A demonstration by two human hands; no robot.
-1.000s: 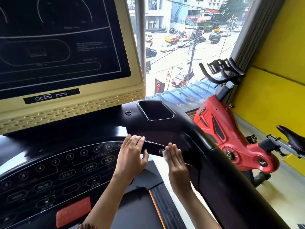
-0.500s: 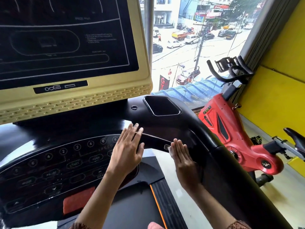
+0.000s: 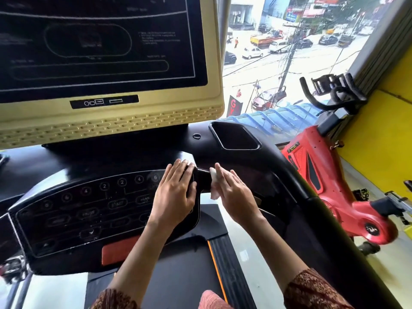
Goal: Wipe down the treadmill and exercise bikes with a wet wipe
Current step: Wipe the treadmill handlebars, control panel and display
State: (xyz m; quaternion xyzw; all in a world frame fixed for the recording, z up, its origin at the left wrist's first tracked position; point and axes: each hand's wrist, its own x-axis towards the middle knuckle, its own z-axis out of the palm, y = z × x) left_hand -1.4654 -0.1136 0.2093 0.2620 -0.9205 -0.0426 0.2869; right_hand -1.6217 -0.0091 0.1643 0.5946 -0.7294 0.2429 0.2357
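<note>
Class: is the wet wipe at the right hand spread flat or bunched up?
Bunched up: the wet wipe shows as a small crumpled white wad beside the flat fingers of the right hand; the rest is hidden.

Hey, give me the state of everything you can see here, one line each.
left hand: open, flat on the treadmill console.
right hand: open, pressing the wet wipe against the handlebar.
wet wipe: crumpled, beneath the right hand.
screen: dark.
exercise bike: upright, untouched.

Black treadmill [image 3: 245, 166], cream screen frame [image 3: 111, 123], red exercise bike [image 3: 330, 192], yellow wall [image 3: 379, 141], white wipe [image 3: 213, 176]
</note>
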